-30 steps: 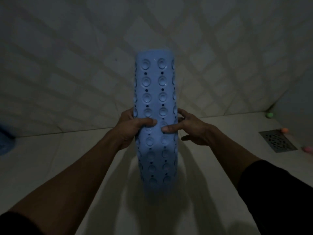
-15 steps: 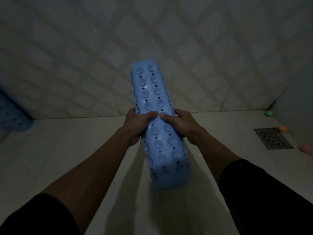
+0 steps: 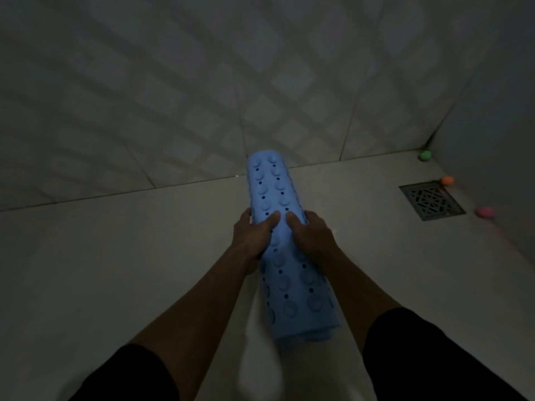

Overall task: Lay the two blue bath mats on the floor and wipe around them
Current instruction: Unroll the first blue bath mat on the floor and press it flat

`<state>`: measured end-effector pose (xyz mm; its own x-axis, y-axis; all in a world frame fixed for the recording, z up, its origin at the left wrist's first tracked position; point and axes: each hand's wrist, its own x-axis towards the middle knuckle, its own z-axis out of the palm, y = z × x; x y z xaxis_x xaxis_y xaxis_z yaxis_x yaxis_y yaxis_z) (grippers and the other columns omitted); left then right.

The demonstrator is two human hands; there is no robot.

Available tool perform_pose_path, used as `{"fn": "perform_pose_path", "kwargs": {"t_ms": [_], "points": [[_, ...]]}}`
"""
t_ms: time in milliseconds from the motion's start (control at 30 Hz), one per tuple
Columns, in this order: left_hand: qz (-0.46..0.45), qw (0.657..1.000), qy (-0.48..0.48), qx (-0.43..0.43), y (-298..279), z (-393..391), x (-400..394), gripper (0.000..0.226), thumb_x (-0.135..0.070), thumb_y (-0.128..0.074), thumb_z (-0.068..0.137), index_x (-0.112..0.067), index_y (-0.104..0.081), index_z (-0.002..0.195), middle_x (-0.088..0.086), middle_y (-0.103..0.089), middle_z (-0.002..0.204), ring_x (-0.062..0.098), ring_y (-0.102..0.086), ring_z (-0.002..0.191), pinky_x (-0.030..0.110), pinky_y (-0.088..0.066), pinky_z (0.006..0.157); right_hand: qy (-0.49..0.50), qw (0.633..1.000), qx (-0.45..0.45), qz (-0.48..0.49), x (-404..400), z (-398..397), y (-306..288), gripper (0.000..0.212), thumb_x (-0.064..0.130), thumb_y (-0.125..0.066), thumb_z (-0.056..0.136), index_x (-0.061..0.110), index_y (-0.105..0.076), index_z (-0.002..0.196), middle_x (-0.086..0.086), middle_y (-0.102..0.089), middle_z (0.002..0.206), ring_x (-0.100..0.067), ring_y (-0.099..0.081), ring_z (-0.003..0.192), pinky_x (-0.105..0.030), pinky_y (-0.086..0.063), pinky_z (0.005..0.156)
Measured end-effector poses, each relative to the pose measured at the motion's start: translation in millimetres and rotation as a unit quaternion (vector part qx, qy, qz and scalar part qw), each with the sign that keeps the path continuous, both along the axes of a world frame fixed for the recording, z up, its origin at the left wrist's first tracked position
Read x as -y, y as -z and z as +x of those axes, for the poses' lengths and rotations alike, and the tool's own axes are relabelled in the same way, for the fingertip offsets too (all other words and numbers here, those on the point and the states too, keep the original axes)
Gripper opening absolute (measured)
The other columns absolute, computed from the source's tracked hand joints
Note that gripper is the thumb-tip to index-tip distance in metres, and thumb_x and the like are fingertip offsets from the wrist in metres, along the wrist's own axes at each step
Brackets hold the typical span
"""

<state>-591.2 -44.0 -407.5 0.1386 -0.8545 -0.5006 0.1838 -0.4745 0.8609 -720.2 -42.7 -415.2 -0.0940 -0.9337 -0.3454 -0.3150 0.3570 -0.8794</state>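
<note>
The left hand (image 3: 254,235) and right hand (image 3: 311,235) cover the rolled mat's (image 3: 275,192) middle.

Square metal floor drain (image 3: 432,200) is sitting in the pale tile floor (image 3: 115,256); a green ball (image 3: 425,155) beyond it, orange ball (image 3: 447,180) just beside it, pink ball (image 3: 484,212) near its right.

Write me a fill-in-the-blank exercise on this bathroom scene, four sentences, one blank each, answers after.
1. Both hands hold a rolled mat whose colour is ____.
2. The left hand and right hand grip the roll near its ____.
3. The ball in the far corner is ____.
4. The orange ball lies beside the floor ____.

Missing words: blue; middle; green; drain
</note>
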Motion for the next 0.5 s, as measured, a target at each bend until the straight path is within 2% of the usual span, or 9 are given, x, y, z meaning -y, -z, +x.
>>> {"fn": "perform_pose_path", "kwargs": {"t_ms": [133,300,400,500], "points": [[0.01,1.0,0.014,-0.003,24.0,-9.4,11.7,0.068,-0.029,-0.08,0.083,-0.016,-0.047,0.141,0.013,-0.061,0.134,0.03,-0.067,0.106,0.046,-0.058,0.088,0.003,1.0,-0.006,0.018,9.8,-10.9,25.9,0.06,0.054,-0.049,0.094,0.011,-0.048,0.137,-0.01,-0.059,0.13,-0.023,-0.06,0.106,-0.034,-0.051,0.086],[0.022,0.999,0.016,0.033,49.6,-17.3,15.3,0.071,-0.025,-0.076,0.086,-0.017,-0.041,0.147,0.012,-0.058,0.135,0.03,-0.064,0.111,0.046,-0.056,0.092,0.002,0.998,-0.036,0.043,20.5,-15.5,45.9,0.063,0.053,-0.049,0.095,0.013,-0.039,0.144,-0.011,-0.053,0.138,-0.029,-0.056,0.118,-0.03,-0.045,0.086],[0.014,0.999,0.022,0.044,55.5,-16.4,18.1,0.071,-0.026,-0.075,0.087,-0.018,-0.04,0.148,0.01,-0.059,0.133,0.028,-0.064,0.109,0.044,-0.057,0.091,0.005,0.998,-0.041,0.039,23.5,-15.3,52.5,0.064,0.053,-0.049,0.095,0.014,-0.036,0.144,-0.011,-0.051,0.139,-0.03,-0.055,0.12,-0.036,-0.048,0.094],[0.019,0.996,0.037,0.075,55.8,-13.8,18.5,0.073,-0.029,-0.074,0.087,-0.017,-0.038,0.149,0.013,-0.057,0.137,0.031,-0.062,0.114,0.049,-0.054,0.096,0.001,0.998,-0.052,0.046,22.5,-13.1,57.1,0.071,0.059,-0.049,0.092,0.016,-0.032,0.146,-0.013,-0.048,0.141,-0.033,-0.052,0.123,-0.044,-0.046,0.101]]}}
